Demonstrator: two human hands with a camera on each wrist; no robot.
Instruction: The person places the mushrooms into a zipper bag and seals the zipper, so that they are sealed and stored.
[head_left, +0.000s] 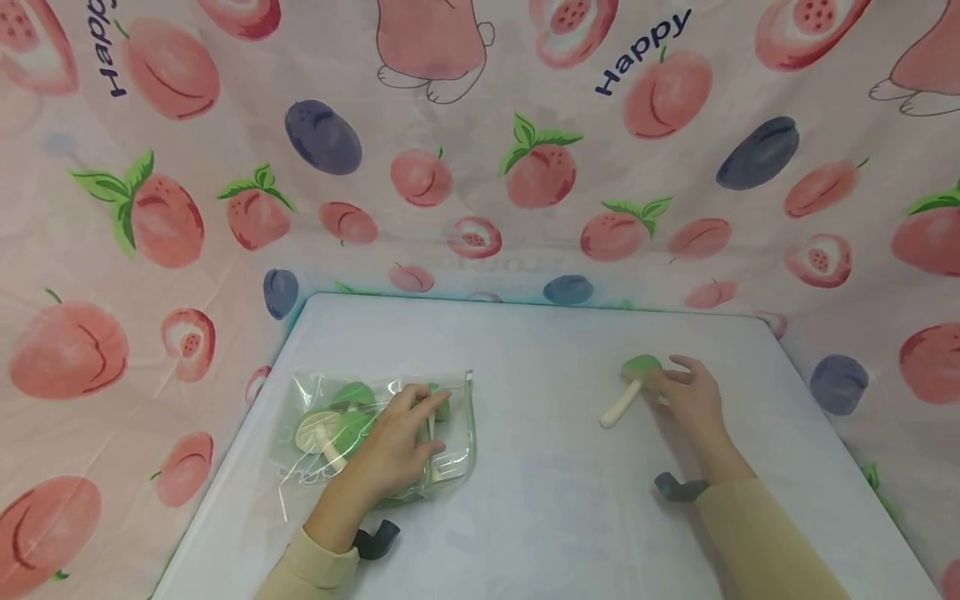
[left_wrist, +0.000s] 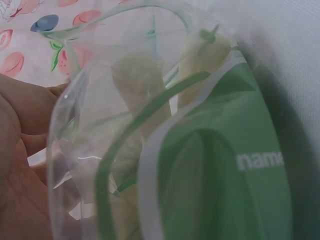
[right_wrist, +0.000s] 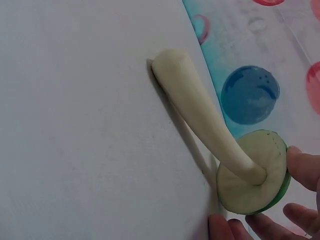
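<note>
On the left of the table lies a clear zip bag with several green-capped toy mushrooms inside. My left hand is over its right part and grips the plastic near the open end. In the left wrist view, the bag's green printed panel and pale stems show, and some fingers appear through the plastic. At the right, my right hand pinches the cap rim of a single toy mushroom. Its cream stem points away from the fingers, close over the white surface.
The white table ends at a fruit-patterned cloth hung behind and along both sides. Dark wrist-camera mounts stick out beside the left wrist and right wrist.
</note>
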